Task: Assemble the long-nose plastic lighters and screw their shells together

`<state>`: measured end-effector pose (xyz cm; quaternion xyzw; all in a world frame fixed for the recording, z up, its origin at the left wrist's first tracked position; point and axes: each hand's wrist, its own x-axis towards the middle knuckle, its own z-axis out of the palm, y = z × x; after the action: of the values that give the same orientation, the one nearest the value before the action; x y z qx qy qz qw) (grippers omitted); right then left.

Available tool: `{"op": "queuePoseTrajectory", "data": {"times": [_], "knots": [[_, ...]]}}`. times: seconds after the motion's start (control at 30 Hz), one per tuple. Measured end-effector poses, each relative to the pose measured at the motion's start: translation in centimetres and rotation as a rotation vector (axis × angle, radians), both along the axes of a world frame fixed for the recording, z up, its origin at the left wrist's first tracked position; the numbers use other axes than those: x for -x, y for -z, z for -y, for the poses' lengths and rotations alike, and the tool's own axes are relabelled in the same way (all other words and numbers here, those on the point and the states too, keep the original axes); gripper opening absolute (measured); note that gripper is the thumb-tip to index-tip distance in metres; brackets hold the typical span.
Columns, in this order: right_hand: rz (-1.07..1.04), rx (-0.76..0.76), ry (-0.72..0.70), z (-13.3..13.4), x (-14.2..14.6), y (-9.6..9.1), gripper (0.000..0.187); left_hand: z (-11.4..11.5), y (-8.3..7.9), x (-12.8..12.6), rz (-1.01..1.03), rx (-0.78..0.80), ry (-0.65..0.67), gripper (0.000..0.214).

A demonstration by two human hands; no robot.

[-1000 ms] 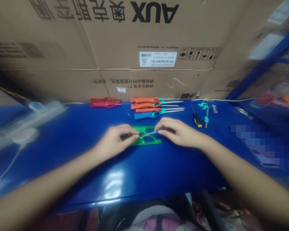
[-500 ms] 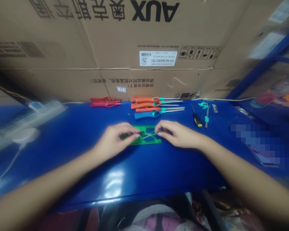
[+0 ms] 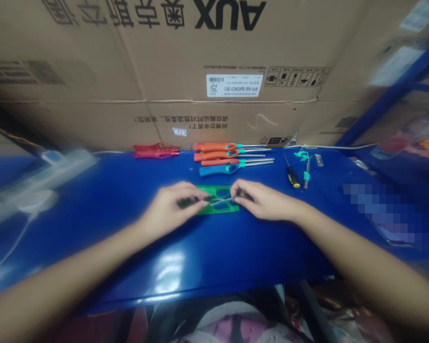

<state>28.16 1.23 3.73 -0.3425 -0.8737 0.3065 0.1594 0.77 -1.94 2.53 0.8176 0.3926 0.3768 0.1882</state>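
A flat green plastic shell (image 3: 219, 200) with oval cut-outs lies on the blue table (image 3: 200, 247). My left hand (image 3: 171, 207) rests on its left end, fingers curled and pinching a small dark part against it. My right hand (image 3: 259, 197) is at its right end, thumb and forefinger pinched on a thin pale tube (image 3: 221, 201) that runs across the shell toward the left hand.
Behind the shell lie several orange and blue long-nosed lighters (image 3: 229, 157), a red shell (image 3: 155, 151), a black-and-yellow screwdriver (image 3: 292, 175) and small teal-tipped parts (image 3: 305, 166). A large cardboard box (image 3: 214, 71) stands at the back. White cabling (image 3: 39, 186) sits at the left.
My right hand has shifted slightly left toward the green shell with the thin tube, which now sags a little between the hands. The left hand has stayed put.
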Motion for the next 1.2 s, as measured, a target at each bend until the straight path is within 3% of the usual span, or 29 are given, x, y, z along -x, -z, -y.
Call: {"op": "queuePoseTrajectory", "data": {"times": [0.27, 0.53, 0.97, 1.2], "knots": [[-0.065, -0.03, -0.153, -0.1, -0.4, -0.2, 0.012, -0.6, 0.6, 0.4, -0.071, 0.014, -0.023, 0.019], [-0.016, 0.02, -0.22, 0.0, -0.8, -0.9, 0.013, -0.7, 1.1, 0.3, -0.187, -0.076, 0.098, 0.017], [0.063, -0.018, -0.094, 0.1, -0.4, -0.6, 0.013, -0.5, 1.0, 0.2, -0.256, -0.094, 0.124, 0.022], [0.051, -0.005, -0.11, -0.2, -0.8, -0.4, 0.01, -0.6, 0.8, 0.5, -0.234, -0.056, 0.098, 0.016]]}}
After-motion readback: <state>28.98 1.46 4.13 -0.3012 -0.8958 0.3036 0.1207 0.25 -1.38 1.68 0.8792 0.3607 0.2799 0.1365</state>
